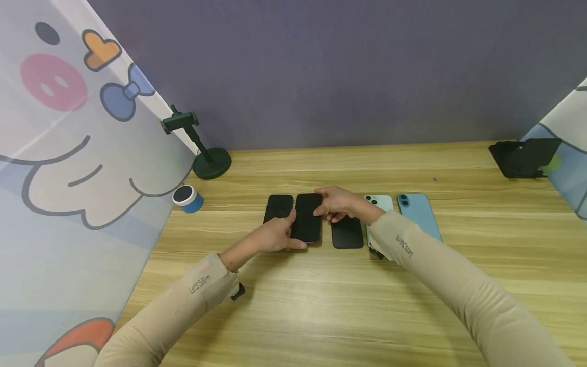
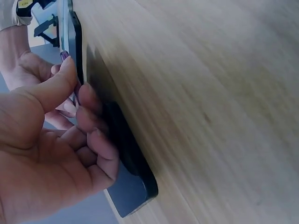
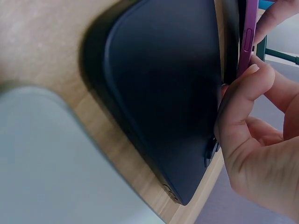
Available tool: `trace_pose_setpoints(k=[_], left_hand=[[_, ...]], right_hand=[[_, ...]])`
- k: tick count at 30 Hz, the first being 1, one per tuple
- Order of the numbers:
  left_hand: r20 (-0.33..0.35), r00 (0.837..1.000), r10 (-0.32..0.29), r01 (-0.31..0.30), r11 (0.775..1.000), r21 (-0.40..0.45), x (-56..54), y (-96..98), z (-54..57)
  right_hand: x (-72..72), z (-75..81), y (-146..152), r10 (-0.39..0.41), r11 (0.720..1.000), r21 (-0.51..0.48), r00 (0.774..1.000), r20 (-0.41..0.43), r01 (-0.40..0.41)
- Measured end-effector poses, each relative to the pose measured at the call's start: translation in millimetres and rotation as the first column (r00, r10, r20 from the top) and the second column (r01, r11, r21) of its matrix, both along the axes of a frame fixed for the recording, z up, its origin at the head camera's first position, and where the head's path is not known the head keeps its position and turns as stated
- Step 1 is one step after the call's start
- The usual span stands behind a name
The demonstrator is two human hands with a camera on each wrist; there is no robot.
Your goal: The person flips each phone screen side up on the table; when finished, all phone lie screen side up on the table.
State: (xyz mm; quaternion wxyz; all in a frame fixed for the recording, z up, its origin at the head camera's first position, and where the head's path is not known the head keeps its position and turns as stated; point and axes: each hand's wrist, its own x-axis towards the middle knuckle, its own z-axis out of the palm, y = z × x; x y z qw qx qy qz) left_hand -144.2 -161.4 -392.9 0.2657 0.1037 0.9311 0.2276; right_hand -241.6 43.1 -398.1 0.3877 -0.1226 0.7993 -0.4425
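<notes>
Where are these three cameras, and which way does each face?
Head: worn on the head, facing forward and down; shows both sleeves, left hand, right hand and phones on the table.
Left wrist: sits there, facing past the left hand along the table; right hand and sleeve beyond.
Right wrist: sits there, facing the right hand, a black phone and a pale phone; left fingers at upper right.
Shared: both wrist views show both hands at the purple-edged phone.

From above, the head camera looks forward and down on the bench (image 1: 293,306), while the wrist cameras, very near and tilted, face inward, both sharing the hands (image 1: 275,234) (image 1: 338,200) and purple-edged phone (image 1: 307,219).
</notes>
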Motion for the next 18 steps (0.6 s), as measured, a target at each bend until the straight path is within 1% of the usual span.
trace_pose_setpoints(k=[5, 9, 14, 18], left_hand=[[-0.007, 1.0, 0.002, -0.002, 0.999, -0.038, -0.9, 2.8, 1.6], [-0.021, 1.0, 0.0, -0.001, 0.998, -0.062, 0.3, 4.1, 2.3], [-0.086, 0.996, -0.032, 0.021, 0.991, -0.13, 5.6, 2.7, 3.2], [-0.117, 0.991, -0.063, 0.04, 0.98, -0.194, 7.4, 3.2, 3.4]], right_hand=[[0.0, -0.1, 0, 0.011, 1.0, 0.019, 1.0, -0.029, -0.01], [2.2, 0.4, 3, 0.011, 1.0, 0.005, 0.999, -0.051, -0.011], [5.6, 1.0, 10, 0.005, 0.999, -0.036, 0.994, -0.106, -0.009], [5.8, 0.7, 11, -0.025, 0.998, -0.063, 0.991, -0.131, 0.017]])
